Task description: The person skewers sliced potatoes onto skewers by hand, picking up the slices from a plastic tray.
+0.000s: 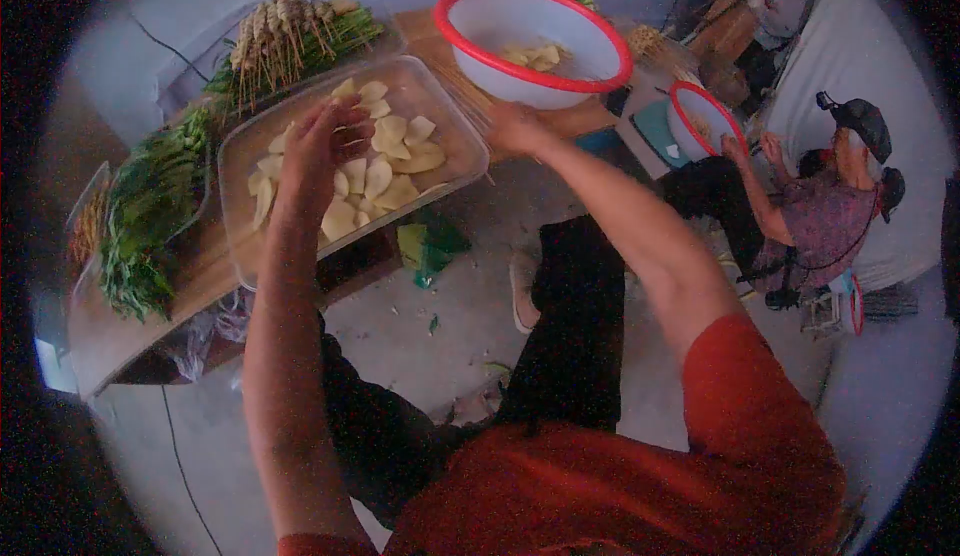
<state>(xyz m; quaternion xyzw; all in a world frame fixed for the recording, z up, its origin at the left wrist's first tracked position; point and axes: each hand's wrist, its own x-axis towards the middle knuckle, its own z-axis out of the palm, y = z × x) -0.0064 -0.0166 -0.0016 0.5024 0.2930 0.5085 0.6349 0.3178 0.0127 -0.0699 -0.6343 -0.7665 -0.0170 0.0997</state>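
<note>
My left hand (328, 136) is over the clear plastic tray (455, 146), at the left part of a pile of pale yellow slices (378, 178). Its fingers are curled, and blur hides whether they hold a slice. My right hand (515, 129) is by the tray's right edge, just below the white basin with a red rim (535, 88). Thin wooden sticks (458, 91) lie beside its fingers, which are bent and mostly hidden. More slices (535, 56) lie inside the basin.
Leafy greens (155, 206) and a stack of skewered food (285, 31) lie left and behind on the wooden table (130, 341). At the right a seated person (815, 216) in a cap reaches to a smaller red-rimmed basin (700, 116). Plastic bags (205, 341) hang below the table.
</note>
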